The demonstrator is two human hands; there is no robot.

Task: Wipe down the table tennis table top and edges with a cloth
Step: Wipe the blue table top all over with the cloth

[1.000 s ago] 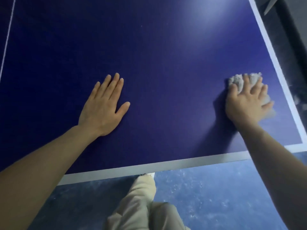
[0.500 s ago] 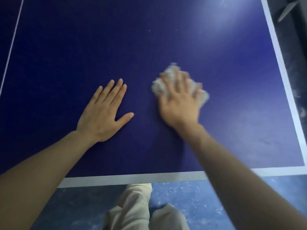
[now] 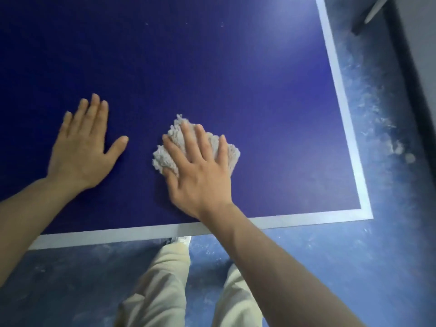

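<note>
While the left hand (image 3: pixel 81 153) lies flat and empty on the dark blue surface (image 3: pixel 212 67), fingers (image 3: pixel 95 107) spread and straight, the right hand (image 3: pixel 200 171) presses a crumpled pale cloth (image 3: pixel 169 153) down just beside it. Its fingers (image 3: pixel 188 138) are splayed over the cloth rather than curled round it, pinning it to the top near the white near edge line (image 3: pixel 118 234). Beige trousers (image 3: pixel 162 279) and a mottled blue floor (image 3: pixel 354 267) show below.
</note>
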